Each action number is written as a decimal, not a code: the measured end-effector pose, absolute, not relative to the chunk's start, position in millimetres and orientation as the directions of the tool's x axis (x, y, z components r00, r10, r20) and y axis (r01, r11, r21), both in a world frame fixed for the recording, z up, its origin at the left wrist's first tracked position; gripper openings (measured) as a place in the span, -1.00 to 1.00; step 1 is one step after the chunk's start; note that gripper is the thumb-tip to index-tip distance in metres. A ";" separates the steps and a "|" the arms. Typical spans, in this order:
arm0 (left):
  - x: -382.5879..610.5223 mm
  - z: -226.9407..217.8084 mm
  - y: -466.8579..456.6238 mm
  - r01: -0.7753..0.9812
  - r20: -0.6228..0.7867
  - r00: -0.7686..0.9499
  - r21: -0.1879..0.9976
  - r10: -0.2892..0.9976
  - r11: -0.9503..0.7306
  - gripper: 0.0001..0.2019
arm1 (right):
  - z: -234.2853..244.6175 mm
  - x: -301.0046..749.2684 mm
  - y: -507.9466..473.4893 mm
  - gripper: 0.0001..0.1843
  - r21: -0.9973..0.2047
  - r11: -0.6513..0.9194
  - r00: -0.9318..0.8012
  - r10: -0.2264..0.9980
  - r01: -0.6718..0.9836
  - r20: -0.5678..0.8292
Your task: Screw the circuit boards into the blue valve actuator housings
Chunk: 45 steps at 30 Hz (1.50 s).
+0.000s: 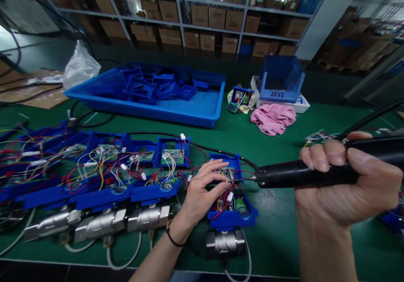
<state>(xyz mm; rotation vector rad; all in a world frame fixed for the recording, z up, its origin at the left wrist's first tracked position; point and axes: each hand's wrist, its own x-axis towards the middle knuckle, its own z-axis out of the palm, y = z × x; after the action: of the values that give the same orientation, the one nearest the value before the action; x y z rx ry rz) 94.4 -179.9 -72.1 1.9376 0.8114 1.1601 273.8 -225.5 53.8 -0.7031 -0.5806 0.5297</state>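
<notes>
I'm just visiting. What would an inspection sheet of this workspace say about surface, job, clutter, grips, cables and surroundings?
Surface: green bench top, small loose metal pieces on it.
Job's things: opened blue housing above a metal valve; similar wired units to its left.
Clutter: pink cloth, clear plastic bag.
Left grip: fingertips by the driver's bit; hold unclear.
Right grip: wrapped around the black driver.
Cables: black cable behind the driver; pale cable beside the valve.
Surroundings: shelves with cardboard boxes.

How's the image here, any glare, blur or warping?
In the head view, bright glare behind the shelf and highlights on the steel valves; same view, wide-angle stretch, outer shelf posts splaying at the top; also there, left-edge housings look smeared, the screwdriver fairly crisp.
</notes>
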 end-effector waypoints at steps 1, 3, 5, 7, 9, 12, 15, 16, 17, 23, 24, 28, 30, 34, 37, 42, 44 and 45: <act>94.5 -72.6 -180.0 0.149 0.452 0.388 0.829 0.803 -0.539 -0.96 | 53.8 273.4 -225.5 -0.82 -0.723 0.646 0.715 0.625 -0.247 0.314; 94.7 -73.4 -179.9 0.153 0.460 0.386 0.823 0.800 -0.547 -0.96 | 54.0 273.4 -225.6 -0.83 -0.726 0.646 0.709 0.626 -0.238 0.325; 95.0 -74.2 -179.7 0.159 0.471 0.387 0.813 0.793 -0.560 -0.96 | 54.2 273.7 -225.4 -0.82 -0.728 0.647 0.709 0.623 -0.228 0.331; 95.1 -74.8 -179.3 0.166 0.480 0.386 0.804 0.788 -0.571 -0.95 | 54.3 273.4 -224.9 -0.82 -0.731 0.643 0.708 0.625 -0.228 0.329; 94.9 -75.1 -179.0 0.172 0.491 0.383 0.794 0.783 -0.583 -0.95 | 54.0 272.9 -224.2 -0.82 -0.730 0.644 0.705 0.627 -0.229 0.331; 94.7 -74.8 -178.6 0.182 0.500 0.384 0.783 0.776 -0.594 -0.96 | 53.4 272.1 -223.4 -0.81 -0.730 0.644 0.697 0.632 -0.230 0.338; 94.9 -74.6 -178.7 0.189 0.504 0.377 0.780 0.777 -0.597 -0.96 | 52.8 271.9 -223.3 -0.81 -0.736 0.640 0.694 0.633 -0.220 0.343; 94.9 -74.6 -178.9 0.191 0.508 0.373 0.777 0.777 -0.600 -0.96 | 52.6 271.8 -223.3 -0.80 -0.738 0.640 0.694 0.632 -0.215 0.346; 94.9 -74.7 -179.0 0.196 0.511 0.369 0.773 0.776 -0.603 -0.96 | 52.4 271.7 -223.2 -0.80 -0.740 0.639 0.693 0.631 -0.210 0.349; 93.3 -76.6 -178.6 0.216 0.540 0.382 0.737 0.750 -0.641 -0.94 | 50.0 269.6 -219.8 -0.79 -0.755 0.622 0.669 0.654 -0.208 0.354; 93.0 -77.5 -178.2 0.219 0.539 0.388 0.734 0.747 -0.643 -0.94 | 49.6 269.5 -219.0 -0.78 -0.754 0.622 0.669 0.655 -0.211 0.353; 92.7 -84.1 -174.8 0.262 0.506 0.415 0.730 0.756 -0.632 -0.79 | 50.1 270.8 -216.6 -0.80 -0.746 0.635 0.679 0.639 -0.201 0.362; 92.7 -89.2 -172.2 0.297 0.493 0.437 0.711 0.753 -0.638 -0.69 | 50.9 271.6 -215.6 -0.80 -0.748 0.641 0.689 0.621 -0.172 0.374; 91.8 -98.8 -168.0 0.363 0.466 0.460 0.678 0.756 -0.639 -0.68 | 48.0 271.2 -211.0 -0.79 -0.766 0.633 0.688 0.606 -0.112 0.400; 90.8 -102.0 -167.0 0.405 0.409 0.465 0.690 0.785 -0.600 -0.73 | 38.6 268.7 -204.4 -0.80 -0.773 0.634 0.662 0.588 -0.021 0.465; 90.0 -102.1 -166.3 0.427 0.348 0.478 0.711 0.807 -0.559 -0.79 | 19.9 262.7 -192.2 -0.81 -0.784 0.620 0.610 0.603 0.048 0.514; 90.0 -102.1 -165.8 0.426 0.338 0.476 0.719 0.812 -0.549 -0.79 | 15.1 260.7 -188.5 -0.82 -0.786 0.613 0.596 0.605 0.075 0.528; 90.0 -102.3 -165.6 0.427 0.333 0.474 0.723 0.815 -0.543 -0.79 | 13.4 259.9 -187.1 -0.82 -0.787 0.611 0.591 0.604 0.087 0.535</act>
<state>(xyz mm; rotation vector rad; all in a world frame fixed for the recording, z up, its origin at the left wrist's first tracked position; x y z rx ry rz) 90.0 -165.6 -102.3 2.1654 1.0257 0.9104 259.9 -187.1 13.4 -0.8811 -0.9072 0.3512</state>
